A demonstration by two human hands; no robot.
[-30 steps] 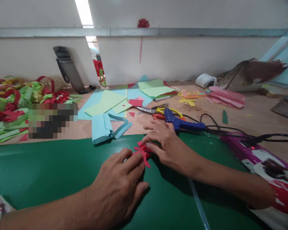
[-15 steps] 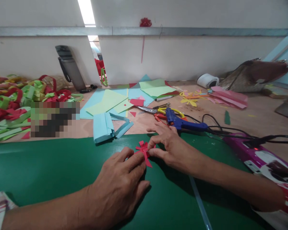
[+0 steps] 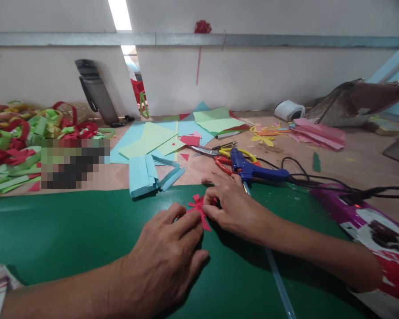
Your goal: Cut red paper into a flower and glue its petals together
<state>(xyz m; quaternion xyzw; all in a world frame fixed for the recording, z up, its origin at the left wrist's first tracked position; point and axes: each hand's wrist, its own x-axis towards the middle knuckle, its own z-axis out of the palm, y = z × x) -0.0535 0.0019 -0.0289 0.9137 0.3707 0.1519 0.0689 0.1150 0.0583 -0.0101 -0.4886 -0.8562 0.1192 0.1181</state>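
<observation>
A red paper flower (image 3: 197, 204) lies on the green mat (image 3: 69, 235), partly hidden by my fingers. My left hand (image 3: 173, 248) rests palm down on the mat, its index fingertip pressing the flower's lower left side and its thumb apart. On the flower's right side my right hand (image 3: 231, 204) pinches a red petal between thumb and index finger. A small light blue paper bag (image 3: 142, 177) with a strap sits behind my left hand. Just beyond my right hand lies a blue glue gun (image 3: 249, 168), beside scissors with yellow handles (image 3: 241, 153).
Green and red paper strips (image 3: 26, 137) are heaped at the left, by a grey bottle (image 3: 98, 95). Coloured sheets (image 3: 153, 139) lie at the back. A purple power strip (image 3: 339, 201) with black cables is at the right. A clear glue stick (image 3: 279, 283) lies near the front.
My right thumb and index finger have closed together at the flower's right side, and that hand has shifted slightly. The left hand stays nearly still. The camera view has moved a little.
</observation>
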